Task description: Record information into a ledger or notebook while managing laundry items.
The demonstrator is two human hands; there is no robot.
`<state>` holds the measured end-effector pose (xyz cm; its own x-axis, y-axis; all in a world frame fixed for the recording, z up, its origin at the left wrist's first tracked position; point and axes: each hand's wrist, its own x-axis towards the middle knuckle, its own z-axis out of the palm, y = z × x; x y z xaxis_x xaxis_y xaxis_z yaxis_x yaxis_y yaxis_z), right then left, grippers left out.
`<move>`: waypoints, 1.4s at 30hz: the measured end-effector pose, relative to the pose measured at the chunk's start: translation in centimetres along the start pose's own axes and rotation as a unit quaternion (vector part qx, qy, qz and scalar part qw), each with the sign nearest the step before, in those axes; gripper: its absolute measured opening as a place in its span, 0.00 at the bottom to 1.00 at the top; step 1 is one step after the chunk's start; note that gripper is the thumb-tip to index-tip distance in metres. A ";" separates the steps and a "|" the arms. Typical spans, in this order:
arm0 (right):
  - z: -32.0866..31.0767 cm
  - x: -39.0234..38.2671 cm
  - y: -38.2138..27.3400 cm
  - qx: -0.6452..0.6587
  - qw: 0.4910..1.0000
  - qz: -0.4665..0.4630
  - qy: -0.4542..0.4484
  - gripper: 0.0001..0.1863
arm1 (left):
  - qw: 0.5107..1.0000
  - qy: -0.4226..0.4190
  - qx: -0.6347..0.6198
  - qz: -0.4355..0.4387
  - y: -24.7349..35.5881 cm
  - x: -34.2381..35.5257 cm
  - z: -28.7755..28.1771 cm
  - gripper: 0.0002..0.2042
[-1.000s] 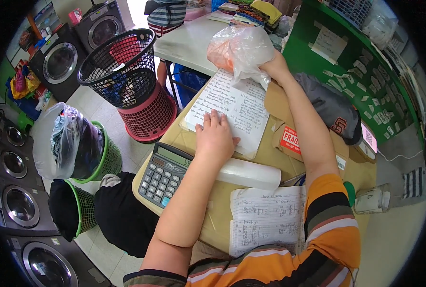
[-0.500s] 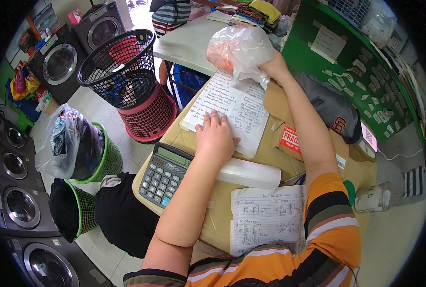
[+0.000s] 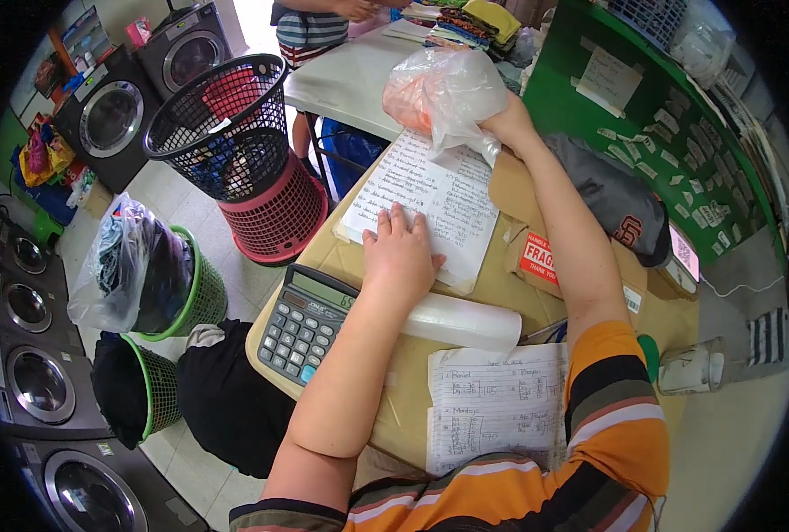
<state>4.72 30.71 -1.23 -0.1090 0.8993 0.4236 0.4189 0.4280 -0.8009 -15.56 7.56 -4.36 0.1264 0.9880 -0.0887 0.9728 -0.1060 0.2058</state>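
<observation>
Right grip [image 3: 505,124] clamped on plastic bag [image 3: 443,93], left grip [image 3: 401,253] flat, fingers apart, on handwritten sheet [image 3: 430,199]

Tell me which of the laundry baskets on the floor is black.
The black mesh basket, stacked on top of the pink basket beside the table. The two green baskets stand nearer the washing machines, holding bagged clothes.

The left hand [image 3: 401,257] lies flat on a handwritten sheet [image 3: 430,199] on the bench [image 3: 412,390], just beside a grey calculator [image 3: 306,321]. The right hand [image 3: 506,124] grips a clear plastic bag [image 3: 443,93] holding something orange at the sheet's far edge.
</observation>
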 end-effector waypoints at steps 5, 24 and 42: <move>0.0 0.2 0.5 -0.027 0.999 -0.022 0.007 0.31 | 0.999 0.031 -0.029 0.025 0.0 -0.5 0.0 0.31; -0.1 0.0 -0.1 -0.028 1.000 0.013 -0.003 0.30 | 0.999 0.038 -0.011 0.027 -0.1 -0.4 0.3 0.27; -0.1 0.6 1.1 -0.037 0.999 -0.011 -0.005 0.31 | 0.999 0.026 -0.023 0.035 0.0 -0.5 -0.1 0.26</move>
<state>5.24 31.70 -1.84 -0.1271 0.8911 0.4357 0.4820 0.4394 -0.7580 -15.68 7.03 -4.26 0.1826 0.9829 -0.0221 0.9519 -0.1711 0.2542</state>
